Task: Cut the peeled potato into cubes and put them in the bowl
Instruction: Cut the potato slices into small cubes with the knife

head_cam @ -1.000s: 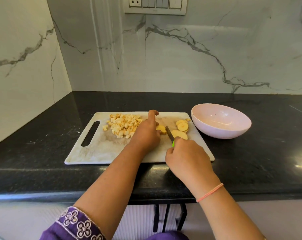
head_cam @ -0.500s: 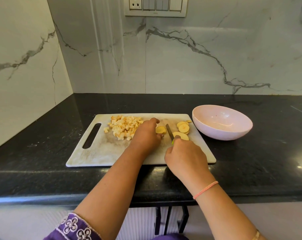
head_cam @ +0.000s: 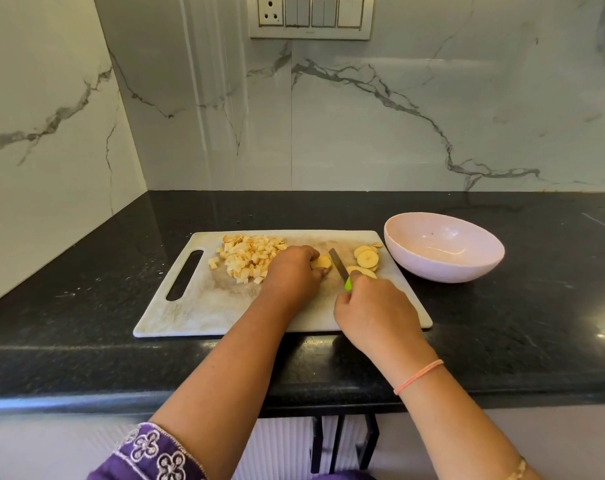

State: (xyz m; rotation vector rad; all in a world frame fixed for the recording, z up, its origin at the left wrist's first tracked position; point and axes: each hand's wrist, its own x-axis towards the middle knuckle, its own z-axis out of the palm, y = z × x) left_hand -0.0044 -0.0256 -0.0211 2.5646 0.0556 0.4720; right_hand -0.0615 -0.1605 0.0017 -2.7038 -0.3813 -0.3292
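A white cutting board (head_cam: 204,310) lies on the black counter. A heap of potato cubes (head_cam: 247,258) sits at its far left. My left hand (head_cam: 292,271) presses down on a potato piece (head_cam: 322,262) in the board's middle. My right hand (head_cam: 374,311) grips a knife (head_cam: 339,268) with a green handle, its blade flat on the board just right of that piece. Several round potato slices (head_cam: 367,258) lie to the right of the blade. A pale pink bowl (head_cam: 443,249) with nothing in it stands right of the board.
The black counter (head_cam: 86,299) meets marble walls at the left and the back. A switch panel (head_cam: 309,16) hangs on the back wall. The counter's front edge runs just below the board.
My left index finger, raised a second ago, has curled down onto the potato piece. The knife and my right hand have barely shifted.
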